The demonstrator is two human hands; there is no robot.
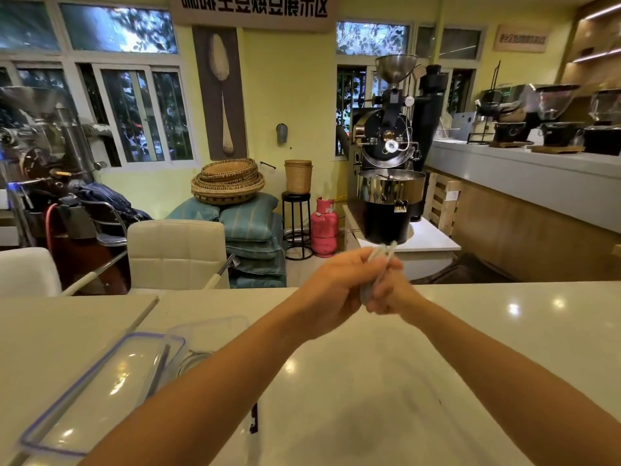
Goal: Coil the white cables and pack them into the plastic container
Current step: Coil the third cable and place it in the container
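Both my hands are raised above the white table (470, 331), pressed together around a bundled white cable (378, 264). My left hand (336, 284) wraps the bundle from the left, and my right hand (391, 292) grips it from the right. The cable's top end sticks out above my fingers, blurred by motion. The clear plastic container (205, 334) stands on the table at lower left, partly hidden behind my left forearm, with a coiled cable (193, 359) faintly visible inside. Its lid (97, 395), clear with a blue-purple rim, lies beside it on the left.
Two cream chairs (176, 252) stand at the table's far edge. Beyond them are stacked cushions, woven baskets, a pink gas cylinder (324, 227) and a black coffee roaster (389, 183). A grey counter (524, 176) with grinders runs along the right.
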